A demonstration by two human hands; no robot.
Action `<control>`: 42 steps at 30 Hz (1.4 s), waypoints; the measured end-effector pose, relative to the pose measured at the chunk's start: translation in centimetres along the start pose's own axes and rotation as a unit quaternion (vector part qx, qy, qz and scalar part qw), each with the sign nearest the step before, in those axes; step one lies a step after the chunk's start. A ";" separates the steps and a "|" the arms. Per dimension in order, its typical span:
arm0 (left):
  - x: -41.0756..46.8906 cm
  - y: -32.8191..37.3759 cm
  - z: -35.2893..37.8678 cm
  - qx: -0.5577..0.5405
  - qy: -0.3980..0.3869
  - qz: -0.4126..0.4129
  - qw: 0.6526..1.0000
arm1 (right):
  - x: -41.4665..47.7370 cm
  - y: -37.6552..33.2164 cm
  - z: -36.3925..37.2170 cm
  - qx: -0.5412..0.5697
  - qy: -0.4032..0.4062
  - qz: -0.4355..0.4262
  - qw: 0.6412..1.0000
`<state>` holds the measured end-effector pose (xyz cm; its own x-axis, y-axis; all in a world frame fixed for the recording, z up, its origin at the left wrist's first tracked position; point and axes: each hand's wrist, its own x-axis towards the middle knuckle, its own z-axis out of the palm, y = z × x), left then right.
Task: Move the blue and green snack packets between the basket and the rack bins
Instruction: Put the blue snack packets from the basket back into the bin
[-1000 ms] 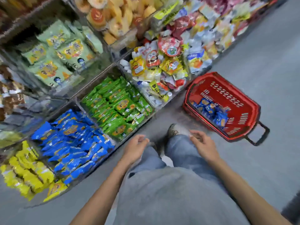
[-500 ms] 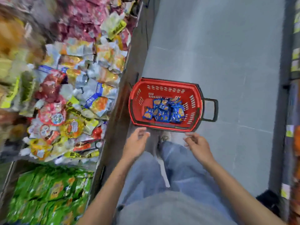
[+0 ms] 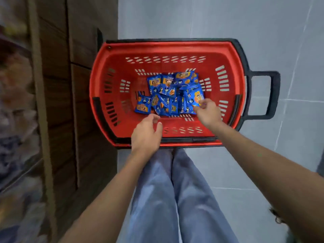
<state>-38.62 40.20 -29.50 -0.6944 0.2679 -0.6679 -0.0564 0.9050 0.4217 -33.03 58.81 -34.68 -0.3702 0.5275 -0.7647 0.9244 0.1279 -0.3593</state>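
Right grip (image 3: 207,111) reaches into the red plastic basket (image 3: 157,45), its curled fingertips (image 3: 201,103) at the near right corner of the rightmost blue packet (image 3: 193,94); the back of the hand hides the contact, so I cannot tell whether it has pinched the packet or only touches it. Left grip (image 3: 146,135) hovers over the basket's near wall with fingers loosely spread, holding nothing, its tips just short of the pile and covering part of the rim. The blue snack packets (image 3: 166,95) lie heaped and overlapping on the basket floor, toward the middle and right; their print is too small to read and the lower ones are buried. The basket stands on the grey tiled floor (image 3: 228,20), its black handle (image 3: 273,95) sticking out to the right. Along the left edge the rack (image 3: 17,111) is a blur, its contents beyond telling. Both legs in blue jeans (image 3: 171,190) fill the lower middle.
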 end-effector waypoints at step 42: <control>11.6 -1.3 4.3 -0.442 -0.259 -0.226 0.829 | 1.3 1.3 5.1 -0.002 -0.119 -0.255 0.960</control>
<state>-43.57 43.55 -40.43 -0.0706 0.2806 -0.9572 -0.8888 0.4179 0.1880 -32.80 55.38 -38.84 -0.7847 0.1887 -0.5904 0.6174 0.3220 -0.7177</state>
